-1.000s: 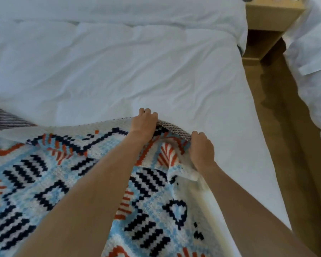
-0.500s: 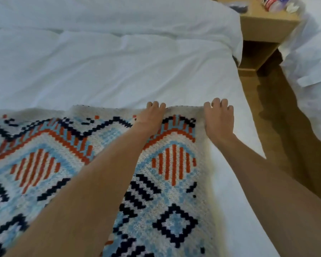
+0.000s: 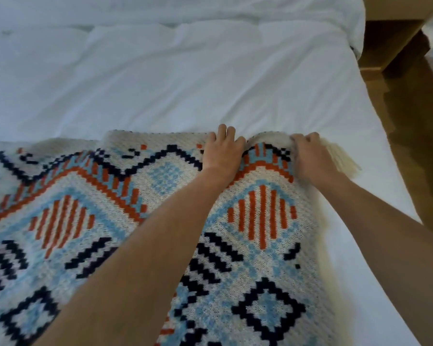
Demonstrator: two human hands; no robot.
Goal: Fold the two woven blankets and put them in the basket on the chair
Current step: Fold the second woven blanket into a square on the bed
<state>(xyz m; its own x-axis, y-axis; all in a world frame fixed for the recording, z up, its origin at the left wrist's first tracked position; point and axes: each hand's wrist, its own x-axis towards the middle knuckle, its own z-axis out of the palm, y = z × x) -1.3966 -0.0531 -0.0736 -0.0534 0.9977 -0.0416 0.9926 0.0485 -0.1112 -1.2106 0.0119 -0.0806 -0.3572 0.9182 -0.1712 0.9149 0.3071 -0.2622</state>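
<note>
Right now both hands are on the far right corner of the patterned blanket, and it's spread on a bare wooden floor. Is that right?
Not quite. The head view shows the blanket lying on a white bed, not on the floor, which is only visible to the right of the bed. The rest holds: the left hand and right hand are both at the blanket's far right corner.

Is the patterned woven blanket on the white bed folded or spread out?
Spread flat: the patterned woven blanket lies pattern-up on the white bed. Whether layers lie beneath, cannot tell. Both hands grip its far edge.
</note>
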